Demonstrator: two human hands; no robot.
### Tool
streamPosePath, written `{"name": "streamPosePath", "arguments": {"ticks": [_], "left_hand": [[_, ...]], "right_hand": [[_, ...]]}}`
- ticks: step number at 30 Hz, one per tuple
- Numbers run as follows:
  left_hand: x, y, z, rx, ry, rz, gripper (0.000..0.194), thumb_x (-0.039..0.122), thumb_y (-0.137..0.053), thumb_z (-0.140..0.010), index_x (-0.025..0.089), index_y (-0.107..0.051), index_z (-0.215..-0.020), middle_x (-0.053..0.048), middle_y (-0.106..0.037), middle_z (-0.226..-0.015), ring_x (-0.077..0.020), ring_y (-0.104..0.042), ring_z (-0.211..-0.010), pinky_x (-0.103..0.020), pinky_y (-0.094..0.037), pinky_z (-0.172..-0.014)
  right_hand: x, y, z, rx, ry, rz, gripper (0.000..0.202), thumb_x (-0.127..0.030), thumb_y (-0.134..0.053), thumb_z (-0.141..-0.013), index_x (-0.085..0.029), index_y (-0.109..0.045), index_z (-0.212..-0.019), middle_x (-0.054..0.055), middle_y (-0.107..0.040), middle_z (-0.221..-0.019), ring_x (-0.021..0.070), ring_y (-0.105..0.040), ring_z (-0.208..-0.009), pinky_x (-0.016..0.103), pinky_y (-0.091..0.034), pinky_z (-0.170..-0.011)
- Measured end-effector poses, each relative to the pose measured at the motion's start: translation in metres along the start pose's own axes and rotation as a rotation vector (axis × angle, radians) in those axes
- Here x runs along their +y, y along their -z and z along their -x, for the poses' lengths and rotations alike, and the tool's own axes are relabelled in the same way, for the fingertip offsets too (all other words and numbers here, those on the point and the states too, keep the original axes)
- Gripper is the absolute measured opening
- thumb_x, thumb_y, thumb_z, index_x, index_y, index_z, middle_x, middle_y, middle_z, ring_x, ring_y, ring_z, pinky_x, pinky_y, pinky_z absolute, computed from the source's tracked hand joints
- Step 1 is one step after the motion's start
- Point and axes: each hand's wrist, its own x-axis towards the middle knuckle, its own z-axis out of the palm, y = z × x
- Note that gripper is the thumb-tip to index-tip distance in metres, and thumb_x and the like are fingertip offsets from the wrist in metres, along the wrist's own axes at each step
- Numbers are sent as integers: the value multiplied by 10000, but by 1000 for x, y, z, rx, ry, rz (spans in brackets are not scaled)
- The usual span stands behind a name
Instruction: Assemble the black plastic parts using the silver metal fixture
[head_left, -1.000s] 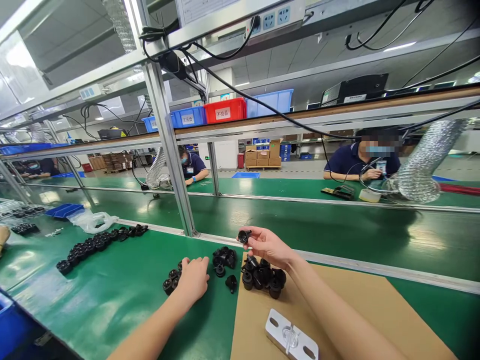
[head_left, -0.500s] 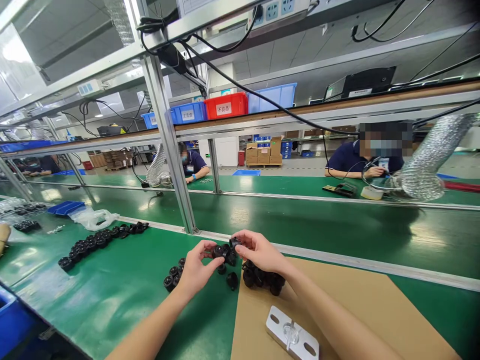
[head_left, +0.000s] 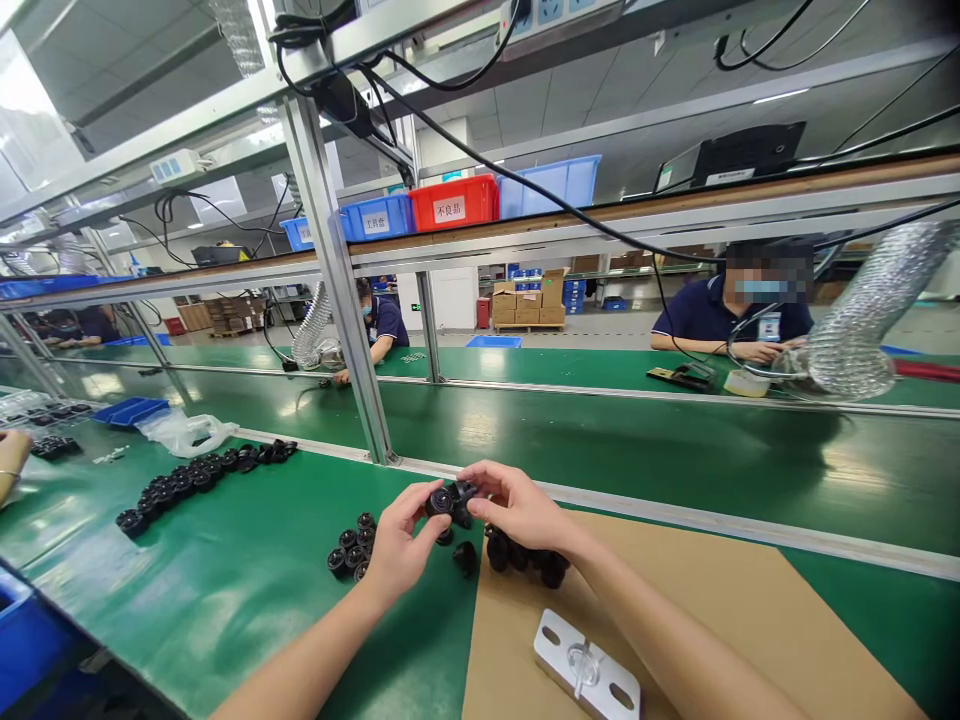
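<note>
My left hand [head_left: 399, 548] pinches a round black plastic part [head_left: 439, 502] with ringed detail on its face. Close against it, my right hand [head_left: 517, 508] grips another black part [head_left: 464, 493]; whether the two are joined I cannot tell. Below the hands a loose black piece [head_left: 465, 559] lies on the green mat. Several round black parts [head_left: 347, 540] stand grouped left of my left wrist. Under my right hand, a cluster of black pieces [head_left: 553, 570] sits on the cardboard sheet [head_left: 720, 600], partly hidden by that hand.
A silver metal block [head_left: 586, 664] with slots lies on the cardboard. Farther left are a long row of black parts [head_left: 180, 482], a plastic bag [head_left: 187, 434] and a blue tray [head_left: 131, 412]. A metal post [head_left: 341, 300] rises behind. Co-workers sit across; another person's hand [head_left: 13, 455] shows at far left.
My right hand has brought its black part leftward, up against the one in my left hand. The left hand has shifted slightly right. Another person's hand has come into view at far left.
</note>
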Motion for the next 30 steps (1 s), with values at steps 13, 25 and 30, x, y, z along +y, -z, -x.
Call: {"name": "streamPosePath", "arguments": {"ticks": [13,25,30], "left_hand": [[-5,-2,2,-41,-43,12,399,314,-624,-1022,265,-627,-1419,-111,-637,-1337,-297,-613,-1256,-477,-531,-1112],[-4,-1,3,-36,-49,81,405,286,-651,-1016,308,-635,-1420,-80,-635,-1369,-278,-605,-1279,-427,-507,-1119],[-6,0,1,-10,-21,90,393,287,-703,-983,288,-671,-1374,-84,-661,-1352,-280,-638,-1244,-419,-537,-1085]], "right_hand": [[-19,-15,3,59,69,261,289,-208,-634,-927,-242,-679,-1211,35,-753,-1081,189,-673,-879,298,-507,-747],[-23,-18,4,68,172,433,317,-172,-613,-968,-289,-666,-1258,18,-721,-1152,185,-652,-941,305,-506,-809],[-22,-17,6,64,226,473,330,-146,-624,-963,-282,-658,-1262,27,-710,-1118,186,-642,-937,315,-498,-826]]}}
